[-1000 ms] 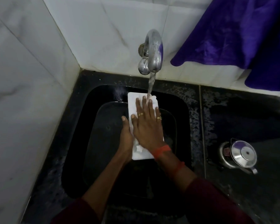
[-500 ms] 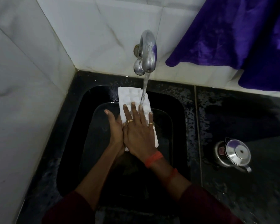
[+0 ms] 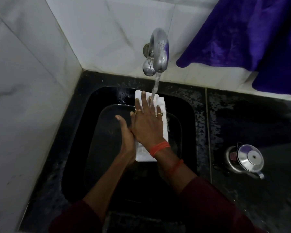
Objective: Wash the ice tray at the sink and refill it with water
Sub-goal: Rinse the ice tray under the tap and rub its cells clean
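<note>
The ice tray (image 3: 144, 155) is over the sink (image 3: 187, 118), under the running tap (image 3: 159, 49). My right hand (image 3: 148, 126) presses flat on it, fingers (image 3: 143, 100) straight. My left hand (image 3: 126, 134) props its left edge, grip hidden. I should rub every pocket.

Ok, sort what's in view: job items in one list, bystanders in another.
In use: ice tray, tap, running water, sink, right hand flat on the tray, left hand at its side.
Lying about: steel pot, purple cloth.

Purple cloth (image 3: 242, 34) — steel kettle (image 3: 247, 160)
</note>
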A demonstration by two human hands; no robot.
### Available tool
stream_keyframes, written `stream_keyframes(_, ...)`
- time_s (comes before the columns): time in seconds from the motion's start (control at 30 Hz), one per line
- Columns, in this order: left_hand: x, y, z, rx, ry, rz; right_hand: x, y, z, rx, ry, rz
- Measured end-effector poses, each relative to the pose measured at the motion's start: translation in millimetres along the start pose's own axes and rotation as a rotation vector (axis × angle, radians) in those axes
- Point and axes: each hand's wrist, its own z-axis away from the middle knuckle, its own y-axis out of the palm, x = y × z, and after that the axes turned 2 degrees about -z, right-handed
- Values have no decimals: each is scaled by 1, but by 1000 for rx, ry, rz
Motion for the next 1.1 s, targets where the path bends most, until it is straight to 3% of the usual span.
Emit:
stream_keyframes(0.33, 3, 19, 6, 94, -66, 118, -14, -16, 52, -7, -31, -56)
stream_keyframes(0.67, 0, 7, -1, 4, -19, -72, -6, -19, 18, -68, -28, 104)
stream_keyframes(0.8, 4, 3, 4, 22, -56, -148, -11, -16, -8, -16, -23, 45)
stream_keyframes(0.93, 4, -10, 10, 84, -78, -286, -22, -10, -24, -147, -41, -85)
stream_keyframes(1.03, 4, -15, 8, -28, -140, -240, -39, -5, -31, -104, 31, -106)
stream_keyframes(1.1, 0, -13, 11, -81, -131, -244, -48, 0, -27, -61, -16, -174)
